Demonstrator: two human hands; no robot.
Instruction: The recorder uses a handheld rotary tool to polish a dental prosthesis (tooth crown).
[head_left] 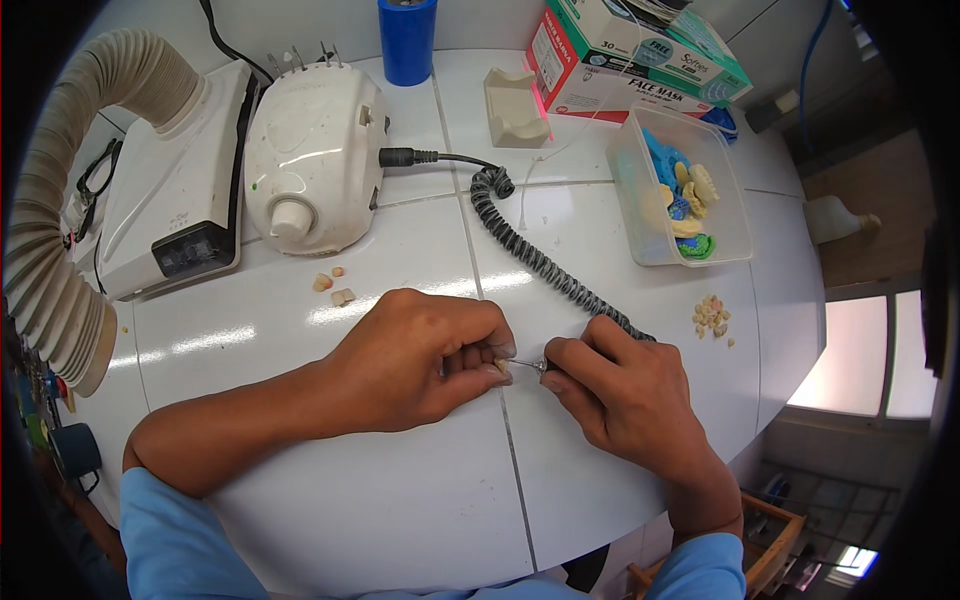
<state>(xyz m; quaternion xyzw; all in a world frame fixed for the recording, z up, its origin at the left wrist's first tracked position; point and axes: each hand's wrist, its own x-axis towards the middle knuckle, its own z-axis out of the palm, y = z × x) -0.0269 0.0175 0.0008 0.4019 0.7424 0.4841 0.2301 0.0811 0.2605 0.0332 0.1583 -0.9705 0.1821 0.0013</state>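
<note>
My left hand (415,350) pinches a small cream-coloured tooth piece (502,367) between thumb and fingertips, and the fingers partly cover it. Closed around a rotary handpiece (542,366), my right hand (630,395) holds it with the thin bur pointing left. The bur tip reaches the tooth piece; whether it touches cannot be made out. Most of the handpiece is hidden in the hand. A dark coiled cord (535,258) runs from near my right hand to a white motor control unit (315,160) with a front knob and several burs standing on top.
A few tooth pieces (342,297) lie beyond my left hand, a pile (711,316) at right. A plastic tub (690,250) holds blue, green and cream pieces. Behind stand a cradle (515,125), mask boxes (610,85) and blue cup (407,45). A ribbed hose (50,230) curves at left.
</note>
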